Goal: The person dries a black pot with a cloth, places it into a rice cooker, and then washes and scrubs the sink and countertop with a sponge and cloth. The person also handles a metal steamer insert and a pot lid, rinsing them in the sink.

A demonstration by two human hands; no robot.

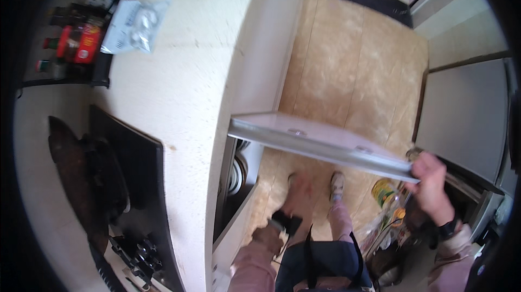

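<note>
My right hand (432, 188) is closed around the outer end of a white cabinet door panel (321, 147) with a silvery metal edge. The panel stands out from the front of the white countertop (195, 101). Below the counter edge, round dishes (236, 175) show inside the opened cabinet (232, 206). My left hand (299, 194) is a pinkish blur above the floor, beyond a black object (288, 223) at the end of the sleeve. Its fingers are too smeared to tell their pose or whether they hold anything. A dark band (448, 229) circles my right wrist.
A plastic packet (136, 25) lies on the counter near a rack of bottles (81, 44). A wok (73, 170) sits over the black cooktop (150, 178). On the tiled floor (338, 68), a yellow-labelled oil bottle (384, 194) and bags stand at right, near a grey appliance (464, 117).
</note>
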